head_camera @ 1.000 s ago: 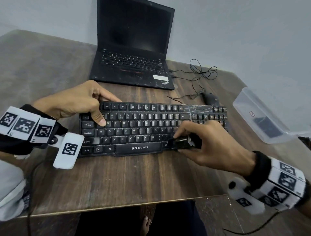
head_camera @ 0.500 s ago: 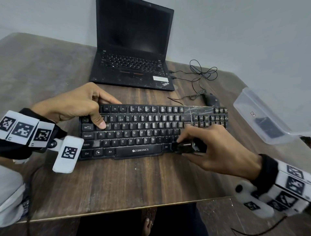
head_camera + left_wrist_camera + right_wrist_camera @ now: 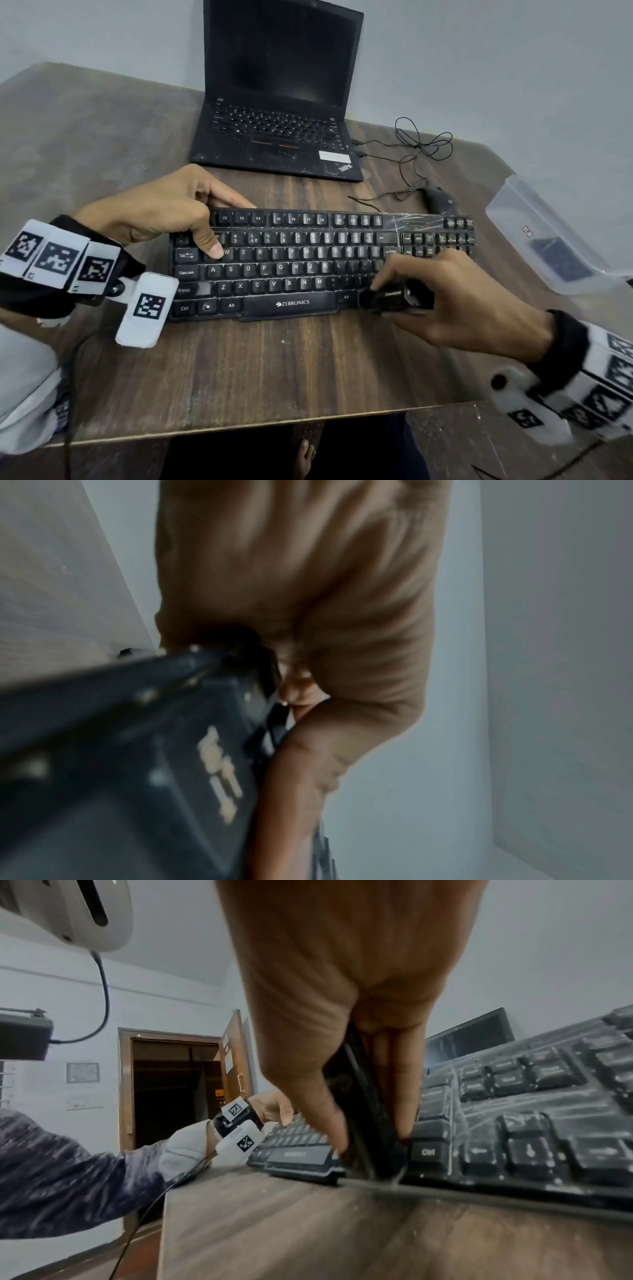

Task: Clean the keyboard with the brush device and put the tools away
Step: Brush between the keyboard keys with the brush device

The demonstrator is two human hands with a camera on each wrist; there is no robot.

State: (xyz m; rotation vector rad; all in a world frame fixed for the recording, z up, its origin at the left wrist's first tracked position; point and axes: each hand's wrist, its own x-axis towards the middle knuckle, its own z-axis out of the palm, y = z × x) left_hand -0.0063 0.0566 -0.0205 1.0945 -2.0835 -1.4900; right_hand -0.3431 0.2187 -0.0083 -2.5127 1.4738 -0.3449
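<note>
A black keyboard (image 3: 291,270) lies across the wooden table (image 3: 274,370). My left hand (image 3: 185,219) grips its top-left corner, thumb down on the keys by Tab and fingers curled over the far edge. In the left wrist view the left hand (image 3: 301,588) shows blurred against the keyboard (image 3: 120,750). My right hand (image 3: 442,298) pinches a small black brush device (image 3: 387,299) on the bottom row, just right of the right Alt key. The right wrist view has the brush device (image 3: 366,1118) between thumb and fingers, its tip at the front edge of the keyboard (image 3: 514,1123).
An open black laptop (image 3: 281,102) stands behind the keyboard. A black mouse (image 3: 440,200) and tangled cable (image 3: 421,144) lie at the back right. A clear plastic box (image 3: 548,240) with a dark item inside sits at the right edge. The table's front edge (image 3: 274,425) is near.
My right hand has slid the brush device a little to the right along the keyboard's bottom row. The left hand has kept its hold on the corner.
</note>
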